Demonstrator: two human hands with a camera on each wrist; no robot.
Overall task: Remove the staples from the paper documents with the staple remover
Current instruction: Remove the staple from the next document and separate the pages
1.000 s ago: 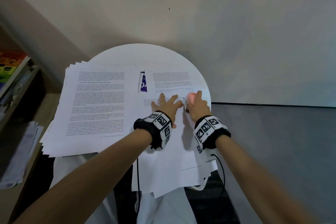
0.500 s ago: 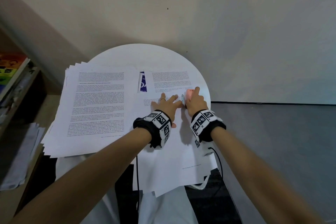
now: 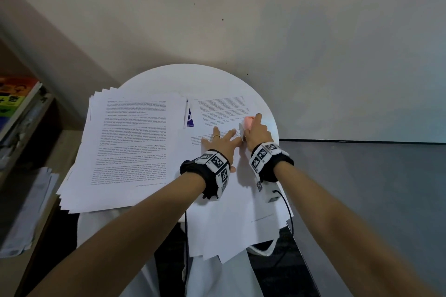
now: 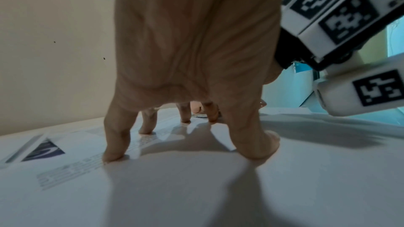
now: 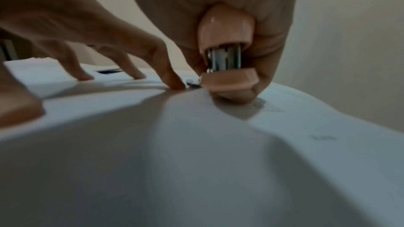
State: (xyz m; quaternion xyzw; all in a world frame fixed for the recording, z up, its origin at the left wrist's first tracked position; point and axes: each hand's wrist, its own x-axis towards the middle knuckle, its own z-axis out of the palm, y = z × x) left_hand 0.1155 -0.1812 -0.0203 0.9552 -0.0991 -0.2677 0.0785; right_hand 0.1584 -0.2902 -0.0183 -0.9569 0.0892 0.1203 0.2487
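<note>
A round white table [image 3: 217, 79] against a plain wall carries two heaps of paper documents [image 3: 135, 142]. In the head view the left hand [image 3: 220, 141] lies spread flat on the right heap. In the right wrist view the right hand [image 5: 218, 15] grasps the pink staple remover [image 5: 227, 53], its tip at the sheet's corner; this staple looks unfinished.
</note>
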